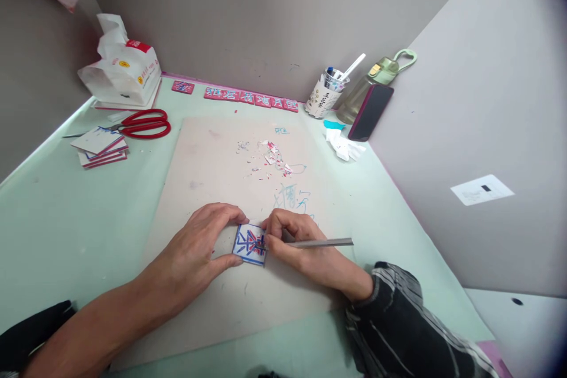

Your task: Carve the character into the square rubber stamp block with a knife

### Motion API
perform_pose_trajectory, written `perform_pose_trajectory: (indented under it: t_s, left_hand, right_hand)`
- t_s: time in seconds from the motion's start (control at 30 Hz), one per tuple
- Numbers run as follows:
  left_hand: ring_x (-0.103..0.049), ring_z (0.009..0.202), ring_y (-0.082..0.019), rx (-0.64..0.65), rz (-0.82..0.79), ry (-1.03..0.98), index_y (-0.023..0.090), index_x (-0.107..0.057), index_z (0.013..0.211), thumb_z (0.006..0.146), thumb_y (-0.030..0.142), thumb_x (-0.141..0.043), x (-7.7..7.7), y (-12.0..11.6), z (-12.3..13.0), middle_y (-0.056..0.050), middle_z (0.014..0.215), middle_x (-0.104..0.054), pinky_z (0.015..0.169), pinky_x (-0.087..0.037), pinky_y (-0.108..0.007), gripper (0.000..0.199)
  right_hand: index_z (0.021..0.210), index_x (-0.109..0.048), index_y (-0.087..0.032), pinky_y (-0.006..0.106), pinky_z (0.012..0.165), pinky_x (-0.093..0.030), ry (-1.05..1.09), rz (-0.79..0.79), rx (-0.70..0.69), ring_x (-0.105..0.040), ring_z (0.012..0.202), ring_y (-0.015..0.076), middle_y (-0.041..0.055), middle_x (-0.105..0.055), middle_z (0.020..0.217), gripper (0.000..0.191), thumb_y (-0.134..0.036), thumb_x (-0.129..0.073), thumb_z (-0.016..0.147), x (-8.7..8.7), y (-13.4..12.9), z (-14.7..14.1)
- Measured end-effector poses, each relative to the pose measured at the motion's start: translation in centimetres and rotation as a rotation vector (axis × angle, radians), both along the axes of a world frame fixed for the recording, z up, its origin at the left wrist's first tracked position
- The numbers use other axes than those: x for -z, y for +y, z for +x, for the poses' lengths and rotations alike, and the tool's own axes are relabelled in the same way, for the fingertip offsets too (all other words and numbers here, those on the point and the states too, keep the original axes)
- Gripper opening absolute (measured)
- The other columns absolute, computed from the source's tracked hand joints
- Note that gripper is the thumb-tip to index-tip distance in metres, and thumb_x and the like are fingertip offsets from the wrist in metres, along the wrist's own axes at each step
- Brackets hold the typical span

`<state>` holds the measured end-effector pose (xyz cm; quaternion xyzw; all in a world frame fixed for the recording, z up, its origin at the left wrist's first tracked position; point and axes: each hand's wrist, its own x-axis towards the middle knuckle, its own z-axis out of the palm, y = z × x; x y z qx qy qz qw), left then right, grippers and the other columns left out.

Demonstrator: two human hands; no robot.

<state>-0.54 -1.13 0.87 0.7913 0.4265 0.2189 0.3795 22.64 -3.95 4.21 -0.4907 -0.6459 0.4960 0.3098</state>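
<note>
A small white square tile [243,245] with a blue border and a character in blue with red cut areas lies on the grey-beige board [199,313]. My left hand [201,242] grips the tile at its left side, index finger at the top edge and thumb at the bottom. My right hand [301,242] is closed around a slim metal carving knife [325,243]. Its handle end sticks out to the right, and its tip meets the tile's right half, partly hidden by my fingers.
Red and white shavings [274,156] lie on the board. Red-handled scissors [146,124] and stacked tiles [101,147] sit left, near a tissue pack [128,74]. Carved red tiles [250,97] line the back. At right stand a pen cup [321,97], bottle [358,97] and phone [372,112].
</note>
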Motion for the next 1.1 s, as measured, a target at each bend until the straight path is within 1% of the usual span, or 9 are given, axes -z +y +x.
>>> perform_pose_trajectory:
  t_s: [0.1, 0.23, 0.43, 0.53, 0.73, 0.87, 1.1]
  left_hand:
    - [-0.055, 0.128, -0.029, 0.004, -0.022, -0.002, 0.033, -0.059, 0.118, 0.082, 0.025, -0.069, -0.1, 0.0, -0.03, -0.001, 0.129, -0.063, 0.104, -0.051, -0.048, 0.038]
    - [-0.052, 0.13, -0.031, 0.028, -0.034, 0.018, 0.03, -0.059, 0.119, 0.083, 0.027, -0.069, -0.25, 0.04, -0.05, -0.005, 0.134, -0.06, 0.104, -0.05, -0.049, 0.037]
    - [-0.052, 0.131, -0.03, 0.033, 0.007, 0.022, 0.03, -0.059, 0.119, 0.083, 0.026, -0.069, -0.07, 0.08, -0.01, -0.006, 0.134, -0.059, 0.109, -0.047, -0.05, 0.038]
    - [-0.052, 0.13, -0.03, 0.051, 0.02, 0.018, 0.03, -0.06, 0.118, 0.083, 0.026, -0.07, -0.06, 0.08, -0.05, -0.007, 0.135, -0.059, 0.108, -0.047, -0.051, 0.037]
    - [-0.053, 0.13, -0.03, 0.081, 0.078, 0.004, 0.029, -0.061, 0.117, 0.085, 0.025, -0.069, -0.13, 0.15, -0.11, -0.008, 0.133, -0.061, 0.106, -0.049, -0.05, 0.034]
    - [-0.053, 0.131, -0.03, 0.107, 0.124, 0.008, 0.028, -0.061, 0.118, 0.084, 0.024, -0.072, 0.01, 0.22, -0.14, -0.007, 0.131, -0.063, 0.107, -0.048, -0.049, 0.036]
    - [-0.052, 0.13, -0.027, 0.14, 0.212, -0.002, 0.029, -0.06, 0.115, 0.087, 0.022, -0.071, 0.21, 0.22, -0.11, -0.004, 0.128, -0.066, 0.106, -0.046, -0.046, 0.031]
  right_hand:
    - [0.07, -0.045, -0.022, 0.027, 0.063, -0.042, -0.011, -0.008, 0.001, -0.051, 0.071, 0.0143, -0.0004, -0.06, 0.076, 0.027, -0.02, -0.062, 0.091, -0.02, -0.03, 0.0]
    - [0.071, -0.045, -0.021, 0.026, 0.064, -0.042, -0.016, -0.04, -0.018, -0.052, 0.073, 0.0142, -0.0001, -0.061, 0.077, 0.027, -0.021, -0.062, 0.092, -0.07, -0.11, -0.01]
    - [0.07, -0.045, -0.022, 0.028, 0.065, -0.041, -0.002, -0.025, -0.007, -0.052, 0.073, 0.0145, 0.0003, -0.061, 0.078, 0.027, -0.023, -0.061, 0.092, -0.04, -0.03, 0.03]
    - [0.07, -0.045, -0.022, 0.028, 0.065, -0.041, -0.008, -0.018, -0.007, -0.052, 0.073, 0.0145, 0.0005, -0.061, 0.079, 0.028, -0.024, -0.06, 0.093, -0.02, 0.0, 0.07]
    - [0.071, -0.045, -0.022, 0.027, 0.064, -0.041, -0.021, -0.026, -0.027, -0.051, 0.073, 0.0143, -0.0001, -0.06, 0.077, 0.026, -0.023, -0.061, 0.092, -0.14, -0.07, 0.1]
    - [0.07, -0.045, -0.022, 0.027, 0.064, -0.04, -0.016, -0.031, -0.014, -0.051, 0.073, 0.0147, 0.0001, -0.06, 0.077, 0.028, -0.025, -0.061, 0.092, -0.15, -0.07, 0.11]
    - [0.069, -0.044, -0.022, 0.028, 0.065, -0.041, -0.016, -0.008, 0.01, -0.052, 0.073, 0.0151, 0.0001, -0.06, 0.076, 0.03, -0.027, -0.062, 0.093, -0.1, 0.04, 0.12]
